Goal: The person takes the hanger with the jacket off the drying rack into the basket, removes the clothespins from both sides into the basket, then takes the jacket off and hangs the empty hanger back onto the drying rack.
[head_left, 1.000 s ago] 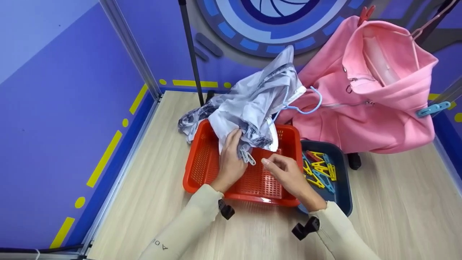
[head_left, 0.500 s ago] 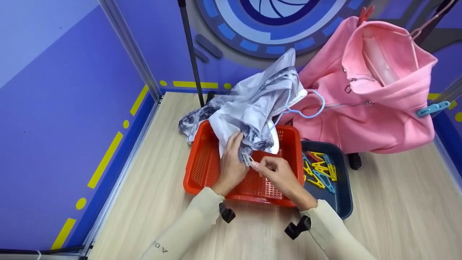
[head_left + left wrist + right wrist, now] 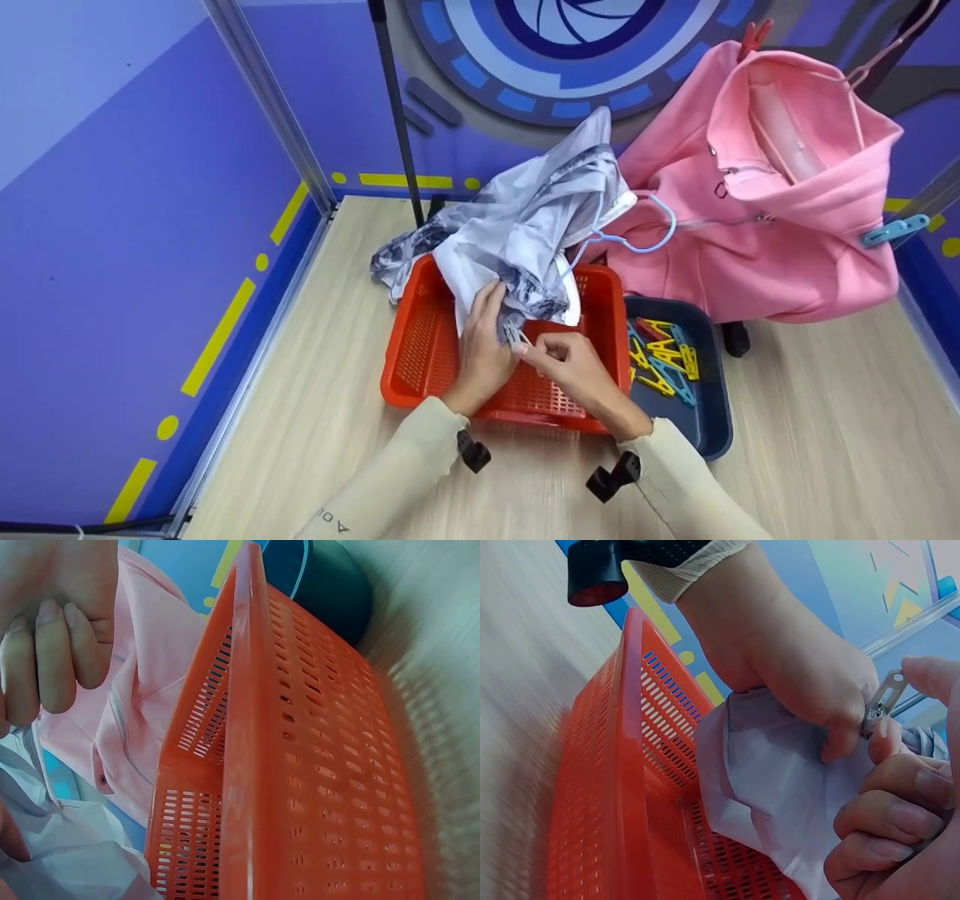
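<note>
A grey-and-white patterned garment hangs on a light blue hanger and drapes into the red basket. My left hand grips its near part, with fingertips on the cloth. Beside that hand a grey clothespin sits at the gathered fabric. Thumb and forefinger of my right hand pinch the clothespin's handle end, while the other fingers curl into the palm. In the right wrist view the clothespin shows its metal spring, and cloth hides its tip.
Right of the basket, a dark tray holds several yellow, blue and red clothespins. A pink hooded jacket hangs at the right, with a red clothespin and a blue clothespin on it. A black pole stands behind the basket.
My right hand has moved left to the clothespin and now pinches it. The left hand keeps its grip on the garment and has shifted slightly down in the view.
</note>
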### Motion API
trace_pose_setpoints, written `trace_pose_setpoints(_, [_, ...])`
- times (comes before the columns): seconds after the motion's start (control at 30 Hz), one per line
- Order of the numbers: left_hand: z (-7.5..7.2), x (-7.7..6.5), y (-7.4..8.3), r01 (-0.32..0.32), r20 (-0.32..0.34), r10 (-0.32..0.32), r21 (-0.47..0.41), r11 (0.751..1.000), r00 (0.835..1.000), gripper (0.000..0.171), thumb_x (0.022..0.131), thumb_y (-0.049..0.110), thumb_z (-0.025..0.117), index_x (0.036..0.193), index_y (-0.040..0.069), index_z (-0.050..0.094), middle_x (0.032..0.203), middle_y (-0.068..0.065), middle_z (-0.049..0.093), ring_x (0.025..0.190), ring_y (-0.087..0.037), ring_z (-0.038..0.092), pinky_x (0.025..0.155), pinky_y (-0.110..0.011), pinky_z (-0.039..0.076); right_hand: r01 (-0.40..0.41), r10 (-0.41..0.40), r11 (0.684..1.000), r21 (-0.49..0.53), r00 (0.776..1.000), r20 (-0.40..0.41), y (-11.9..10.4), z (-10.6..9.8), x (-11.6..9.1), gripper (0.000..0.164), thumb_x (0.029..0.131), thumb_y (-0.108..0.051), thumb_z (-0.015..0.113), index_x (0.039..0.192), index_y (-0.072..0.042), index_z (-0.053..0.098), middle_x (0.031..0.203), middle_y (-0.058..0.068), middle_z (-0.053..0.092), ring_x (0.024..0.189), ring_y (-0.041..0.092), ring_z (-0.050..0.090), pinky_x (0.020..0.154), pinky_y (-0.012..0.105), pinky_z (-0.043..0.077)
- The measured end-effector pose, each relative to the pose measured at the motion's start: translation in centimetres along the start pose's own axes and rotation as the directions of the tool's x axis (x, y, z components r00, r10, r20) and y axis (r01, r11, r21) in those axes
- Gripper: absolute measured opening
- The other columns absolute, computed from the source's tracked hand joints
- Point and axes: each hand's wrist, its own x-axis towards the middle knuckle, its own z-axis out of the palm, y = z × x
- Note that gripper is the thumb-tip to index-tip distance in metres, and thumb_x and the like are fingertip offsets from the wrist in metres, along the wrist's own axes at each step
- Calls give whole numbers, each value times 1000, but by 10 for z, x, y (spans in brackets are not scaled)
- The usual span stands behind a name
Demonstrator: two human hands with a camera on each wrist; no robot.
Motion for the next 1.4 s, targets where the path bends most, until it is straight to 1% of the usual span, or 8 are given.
trace_pose_setpoints(0.13, [1,-2,0,-1,-12,1,2,1000,1000,106,72,82,24,138,4,51,141,-15,50,121,-30,56,96,-42,51,-5,5,1000,-7,1000,-9,-1,2,0,40,91,-32,65,60,-10,53,54,-2,39,51,7,39,54,20,32])
trace_pose_setpoints(0.3, [2,-4,0,7,1,-7,-21,1000,1000,124,59,92,12,139,5,50,141,-15,49,122,-30,55,95,-44,51,11,-11,1000,0,1000,7,-18,1,-4,36,93,-21,63,62,-3,55,55,-2,41,52,5,40,55,19,34])
trace_pose_setpoints(0.43, [1,-4,0,3,15,-2,-29,1000,1000,124,57,91,15,141,5,48,142,-15,48,125,-31,53,97,-45,50,40,-40,999,1,999,22,-34,-1,-9,35,93,-15,61,63,3,56,55,-4,42,53,2,40,55,18,34])
trace_pose_setpoints(0.6, [0,-4,-1,-7,19,7,-20,1000,1000,98,67,70,47,141,5,47,143,-16,47,125,-29,53,95,-43,51,76,-75,997,-2,997,20,-26,-1,-8,36,93,-15,62,62,4,57,54,-3,43,52,3,40,54,19,35])
trace_pose_setpoints(0.73, [-1,-4,0,5,22,-5,-8,1000,1000,80,72,33,77,140,6,48,143,-14,47,126,-29,52,95,-40,51,90,-90,996,17,996,11,-7,0,-3,35,92,-17,63,62,0,57,54,-1,43,52,5,40,52,20,36])
trace_pose_setpoints(0.8, [0,-4,1,17,28,-17,-12,1000,999,79,68,9,79,141,6,47,143,-13,47,127,-28,52,97,-39,50,95,-95,995,30,995,6,0,1,-2,35,92,-20,64,62,-5,57,54,0,44,51,6,40,52,20,35])
trace_pose_setpoints(0.9, [0,-3,2,29,30,-28,-22,999,999,81,63,-11,65,140,6,48,143,-10,47,127,-28,51,99,-39,50,104,-105,993,50,995,3,3,1,-2,34,92,-24,64,61,-11,57,55,0,45,51,7,41,51,21,35])
trace_pose_setpoints(1.4, [0,-1,1,48,27,-47,-32,998,999,72,71,-3,65,140,7,49,143,-10,48,128,-28,51,105,-41,46,86,-87,991,104,996,7,3,-1,-5,36,94,-23,62,61,-9,54,55,1,44,50,6,38,48,20,31])
